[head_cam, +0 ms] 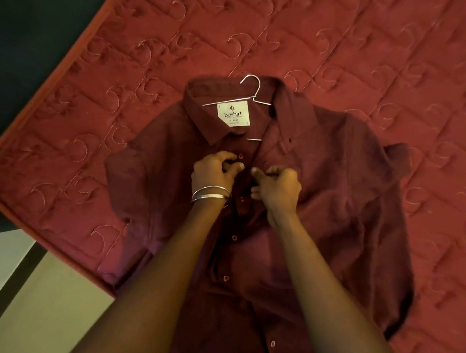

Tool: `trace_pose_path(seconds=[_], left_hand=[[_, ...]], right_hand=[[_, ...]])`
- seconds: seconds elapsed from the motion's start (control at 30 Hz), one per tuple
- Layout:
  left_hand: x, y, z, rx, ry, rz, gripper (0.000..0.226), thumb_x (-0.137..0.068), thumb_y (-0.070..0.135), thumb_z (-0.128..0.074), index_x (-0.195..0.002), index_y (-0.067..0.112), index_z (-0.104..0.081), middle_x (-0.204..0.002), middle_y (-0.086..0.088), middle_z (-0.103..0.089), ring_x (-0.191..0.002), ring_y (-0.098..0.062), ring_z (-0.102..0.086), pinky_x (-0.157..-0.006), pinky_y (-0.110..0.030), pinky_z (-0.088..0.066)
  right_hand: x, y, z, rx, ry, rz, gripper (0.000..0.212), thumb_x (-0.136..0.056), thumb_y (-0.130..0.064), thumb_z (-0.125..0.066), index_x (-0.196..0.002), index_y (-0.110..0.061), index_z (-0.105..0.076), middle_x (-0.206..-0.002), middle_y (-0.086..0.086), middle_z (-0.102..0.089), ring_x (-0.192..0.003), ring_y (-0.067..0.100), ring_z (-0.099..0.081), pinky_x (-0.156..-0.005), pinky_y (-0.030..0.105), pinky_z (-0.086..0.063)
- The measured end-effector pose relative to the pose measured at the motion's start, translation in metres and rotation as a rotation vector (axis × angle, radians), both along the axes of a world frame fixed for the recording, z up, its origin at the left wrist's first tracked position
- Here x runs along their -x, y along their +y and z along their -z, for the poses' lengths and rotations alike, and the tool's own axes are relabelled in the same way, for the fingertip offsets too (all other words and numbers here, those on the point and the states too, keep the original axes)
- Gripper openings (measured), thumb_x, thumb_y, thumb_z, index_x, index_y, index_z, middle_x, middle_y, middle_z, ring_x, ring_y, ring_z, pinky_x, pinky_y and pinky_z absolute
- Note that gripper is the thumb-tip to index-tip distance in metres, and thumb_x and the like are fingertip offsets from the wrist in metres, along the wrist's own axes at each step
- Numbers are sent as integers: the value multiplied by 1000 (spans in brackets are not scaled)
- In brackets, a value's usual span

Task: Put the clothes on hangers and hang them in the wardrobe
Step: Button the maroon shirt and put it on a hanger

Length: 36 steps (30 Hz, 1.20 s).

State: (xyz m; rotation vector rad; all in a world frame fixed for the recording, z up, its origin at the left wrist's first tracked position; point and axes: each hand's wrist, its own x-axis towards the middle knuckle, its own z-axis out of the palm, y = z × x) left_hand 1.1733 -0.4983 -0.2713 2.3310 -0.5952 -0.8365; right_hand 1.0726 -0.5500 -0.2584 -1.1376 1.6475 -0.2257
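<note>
Both hands, left hand (214, 172) and right hand (275, 185), pinch the placket of the maroon shirt (325, 197), which lies on the mattress (326, 29) over a wire hanger (255, 91). Buttoning seems underway; next comes lifting it by the hook.

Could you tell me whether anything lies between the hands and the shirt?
Nothing visible does: the left hand and right hand are already pinching the shirt along its button line, below the hanger.

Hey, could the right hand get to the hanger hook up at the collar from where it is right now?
Probably yes: the hanger hook lies exposed above the collar, nothing covers it, though the right hand is pinching the shirt placket.
</note>
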Motion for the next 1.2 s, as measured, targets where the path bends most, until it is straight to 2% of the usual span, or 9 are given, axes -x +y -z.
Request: trace_pose_path(seconds=[0.1, 0.27, 0.43, 0.63, 0.7, 0.83, 0.97, 1.1, 1.2], left_hand=[[1, -11, -3, -74, -14, -17, 15, -79, 35, -73, -88, 24, -74, -82, -1, -72, -84, -24, -66, -74, -29, -48], [1, -19, 2, -82, -91, 9, 17, -82, 35, -69, -90, 21, -70, -91, -1, -70, -90, -27, -65, -78, -36, -51], [0, -28, 4, -108, -136, 91, 14, -82, 29, -65, -91, 20, -71, -99, -6, -67, -93, -32, -64, -79, -38, -52], [-4, -26, 2, 134, 117, -183, 7, -77, 19, -76, -76, 13, -74, -70, -2, -70, -63, -18, -65, -74, -35, -56], [-5, -25, -1, 166, 147, -192, 5, -76, 17, -77, -74, 14, -74, -65, 2, -67, -59, -12, -62, -72, -34, -57], [-10, -25, -5, 211, 279, -213, 12, -77, 11, -76, -69, 19, -71, -65, -5, -68, -61, -20, -67, -66, -40, -60], [-13, -26, -8, 226, 275, -131, 8, -79, 3, -71, -75, 9, -73, -67, -13, -69, -64, -28, -69, -66, -41, -60], [-13, -25, 0, 185, 226, -110, 6, -79, 4, -70, -76, 7, -74, -70, -15, -71, -63, -30, -70, -67, -42, -60], [-12, -23, 1, 171, 194, -122, 4, -79, 5, -72, -77, 7, -74, -69, -14, -71, -60, -28, -69, -66, -39, -60]], right_hand=[[0, -9, 1, 82, -54, 74, 24, -82, -17, -73, -64, -21, -56, -45, -8, -58, -48, 15, -62, -68, 50, -58], [2, -12, 5, 189, -71, -119, 21, -78, -20, -73, -65, -28, -59, -56, -9, -59, -62, 21, -65, -76, 46, -55], [-2, -13, 6, 341, -20, -277, 6, -84, -10, -67, -87, -7, -72, -66, -2, -64, -61, 10, -56, -70, 29, -48], [-15, -8, 9, 516, 57, -333, 10, -82, -11, -65, -75, -3, -66, -74, 12, -63, -64, 25, -57, -60, 21, -29], [-18, -9, 8, 534, 34, -343, 11, -81, -11, -66, -73, -2, -65, -72, 12, -62, -63, 26, -56, -59, 23, -32], [-20, -11, 13, 563, -15, -335, 11, -80, -13, -65, -73, -5, -64, -68, 10, -61, -58, 26, -58, -59, 37, -49], [-14, -12, 19, 582, -116, -351, 14, -80, -17, -60, -80, -6, -68, -72, 9, -62, -58, 27, -63, -56, 47, -54], [-6, -16, 23, 494, -191, -400, 21, -85, -18, -58, -95, -7, -73, -88, 6, -68, -74, 27, -69, -68, 47, -57], [-3, -21, 18, 253, -303, -365, 17, -92, -3, -57, -100, -7, -71, -95, 12, -69, -79, 23, -69, -70, 36, -59]])
